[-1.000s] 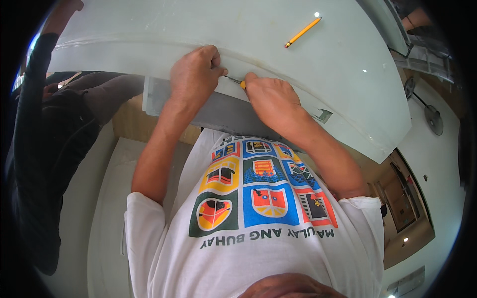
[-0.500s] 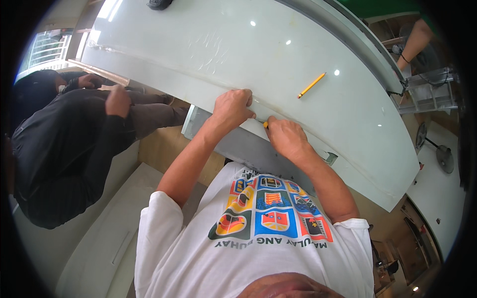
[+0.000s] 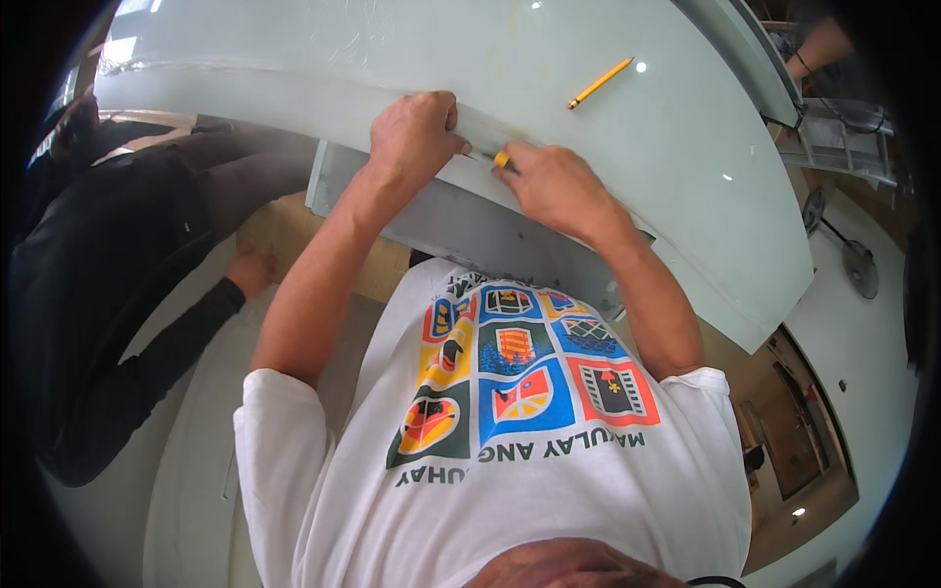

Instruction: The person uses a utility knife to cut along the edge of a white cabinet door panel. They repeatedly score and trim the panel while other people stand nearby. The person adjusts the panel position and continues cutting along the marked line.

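In the head view, both hands meet at the near edge of a large pale, glossy sheet (image 3: 294,59) that covers the table (image 3: 470,230). The left hand (image 3: 417,132) lies knuckles up with its fingers curled over a thin clear straight strip (image 3: 480,122), probably a ruler, pressing it flat on the sheet; it grips nothing else that I can see. The right hand (image 3: 559,186) is closed around a small yellow-tipped tool (image 3: 501,159), most likely a cutter or marker, whose tip pokes out towards the left hand and sits just beside its fingers. The strip's long axis seems to run along the sheet's near edge, from left and nearer up to the right and farther, so the tool's line lies along that strip, and the right hand is the one on it. A yellow pencil (image 3: 600,82) lies loose on the sheet beyond the right hand, well apart from both, pointing up to the right. To the left, another person in dark sleeves (image 3: 118,323) crouches beside the table.
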Available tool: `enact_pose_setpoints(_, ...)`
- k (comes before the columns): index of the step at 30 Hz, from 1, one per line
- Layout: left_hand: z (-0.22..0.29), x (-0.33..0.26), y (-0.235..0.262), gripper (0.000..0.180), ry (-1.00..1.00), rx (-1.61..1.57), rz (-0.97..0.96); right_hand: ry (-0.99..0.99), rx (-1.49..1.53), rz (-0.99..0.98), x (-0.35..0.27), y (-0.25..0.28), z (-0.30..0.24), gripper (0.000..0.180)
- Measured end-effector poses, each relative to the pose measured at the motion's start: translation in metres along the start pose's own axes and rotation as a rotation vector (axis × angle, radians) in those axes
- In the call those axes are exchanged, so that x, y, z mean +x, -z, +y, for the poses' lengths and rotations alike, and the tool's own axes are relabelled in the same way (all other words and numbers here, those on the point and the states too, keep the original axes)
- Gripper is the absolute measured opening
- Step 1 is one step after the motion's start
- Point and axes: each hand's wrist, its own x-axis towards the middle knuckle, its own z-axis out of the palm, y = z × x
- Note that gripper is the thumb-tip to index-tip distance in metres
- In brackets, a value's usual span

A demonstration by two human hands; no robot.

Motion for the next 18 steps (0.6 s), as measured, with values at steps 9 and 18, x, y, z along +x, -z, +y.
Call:
enact_pose_setpoints(9,0.006,-0.001,0.006,0.032,0.058,-0.029,-0.036,-0.117,-0.062,-0.02,-0.018,-0.01,0.004,0.025)
enact_pose_setpoints(18,-0.002,-0.002,-0.004,0.032,0.038,-0.043,0.016,-0.126,-0.053,-0.052,-0.012,-0.019,-0.007,0.024)
